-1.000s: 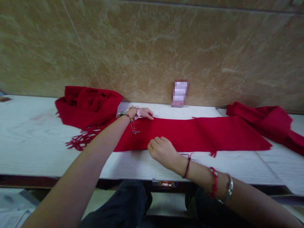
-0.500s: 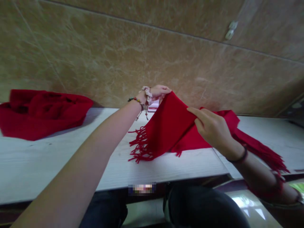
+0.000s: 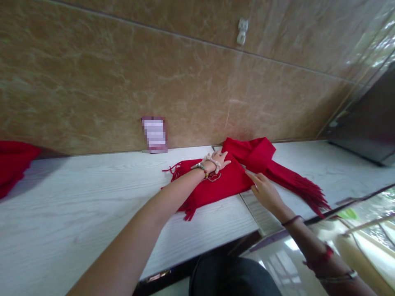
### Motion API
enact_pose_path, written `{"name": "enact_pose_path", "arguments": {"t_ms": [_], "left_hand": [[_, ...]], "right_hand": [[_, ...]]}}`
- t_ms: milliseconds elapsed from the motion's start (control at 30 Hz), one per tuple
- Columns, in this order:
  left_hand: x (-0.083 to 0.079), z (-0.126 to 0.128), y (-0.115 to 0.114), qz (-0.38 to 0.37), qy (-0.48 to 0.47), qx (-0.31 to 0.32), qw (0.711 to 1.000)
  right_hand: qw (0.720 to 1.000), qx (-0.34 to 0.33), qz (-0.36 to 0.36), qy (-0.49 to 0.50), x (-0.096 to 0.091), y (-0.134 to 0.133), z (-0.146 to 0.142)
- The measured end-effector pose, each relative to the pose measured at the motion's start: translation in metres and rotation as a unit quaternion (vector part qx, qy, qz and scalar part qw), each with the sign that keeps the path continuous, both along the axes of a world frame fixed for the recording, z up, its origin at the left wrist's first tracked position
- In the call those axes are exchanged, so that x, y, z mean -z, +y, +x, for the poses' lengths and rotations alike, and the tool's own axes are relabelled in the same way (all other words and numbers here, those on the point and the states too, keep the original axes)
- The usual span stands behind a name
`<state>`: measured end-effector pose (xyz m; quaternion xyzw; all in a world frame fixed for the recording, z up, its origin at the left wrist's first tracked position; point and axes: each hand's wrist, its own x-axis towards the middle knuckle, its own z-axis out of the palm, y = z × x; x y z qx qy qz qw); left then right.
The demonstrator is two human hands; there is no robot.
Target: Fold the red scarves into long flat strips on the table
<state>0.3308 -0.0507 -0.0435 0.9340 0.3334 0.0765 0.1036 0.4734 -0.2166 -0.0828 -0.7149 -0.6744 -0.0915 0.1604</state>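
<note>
A red fringed scarf (image 3: 228, 181) lies folded over on the white table (image 3: 77, 213). My left hand (image 3: 220, 159) rests flat on its far edge, fingers stretched out. At the near right edge of the fold, my right hand (image 3: 262, 189) touches the cloth with its fingers extended. A second red scarf (image 3: 271, 164) lies bunched just to the right, its fringe trailing toward the table's front edge.
Another red cloth (image 3: 14, 164) sits at the far left of the table. A small blurred card (image 3: 154, 134) leans on the brown marble wall (image 3: 123, 82). A dark object (image 3: 367, 127) stands at the right. My dark-trousered knees are below the table edge.
The scarf, held up in both hands half a second ago, now lies folded on the table with both hands pressing it flat. The view has swung to the right.
</note>
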Motion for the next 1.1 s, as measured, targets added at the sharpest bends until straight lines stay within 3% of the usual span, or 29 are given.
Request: {"name": "enact_pose_path", "arguments": {"t_ms": [100, 267, 467, 600, 733, 833, 900, 1000, 1100], "left_hand": [[0.017, -0.014, -0.007, 0.036, -0.003, -0.031, 0.999], [0.029, -0.062, -0.003, 0.008, 0.086, 0.058, 0.995], [0.036, -0.148, 0.020, 0.012, 0.105, 0.077, 0.991], [0.021, -0.220, 0.015, 0.009, 0.127, 0.048, 0.991], [-0.008, -0.291, 0.005, -0.025, 0.175, -0.062, 0.982], [-0.026, -0.330, 0.001, -0.033, 0.172, -0.114, 0.978], [-0.029, -0.343, -0.003, -0.016, 0.142, -0.150, 0.978], [-0.013, -0.340, -0.015, 0.008, 0.093, -0.211, 0.973], [0.012, -0.324, -0.027, 0.012, 0.088, -0.221, 0.971]], "right_hand": [[0.999, -0.045, 0.008, -0.009, -0.002, 0.003, 0.001], [0.992, -0.115, -0.050, 0.019, -0.009, 0.012, -0.007], [0.977, -0.182, -0.097, 0.063, -0.014, 0.032, -0.071], [0.963, -0.231, -0.136, 0.032, -0.023, 0.046, -0.137], [0.948, -0.256, -0.181, -0.046, -0.042, 0.056, -0.188], [0.951, -0.240, -0.186, -0.053, -0.062, 0.072, -0.215], [0.967, -0.214, -0.135, -0.029, -0.070, 0.087, -0.234], [0.978, -0.202, -0.046, -0.005, -0.065, 0.109, -0.266], [0.974, -0.211, -0.076, -0.022, -0.044, 0.123, -0.286]]}}
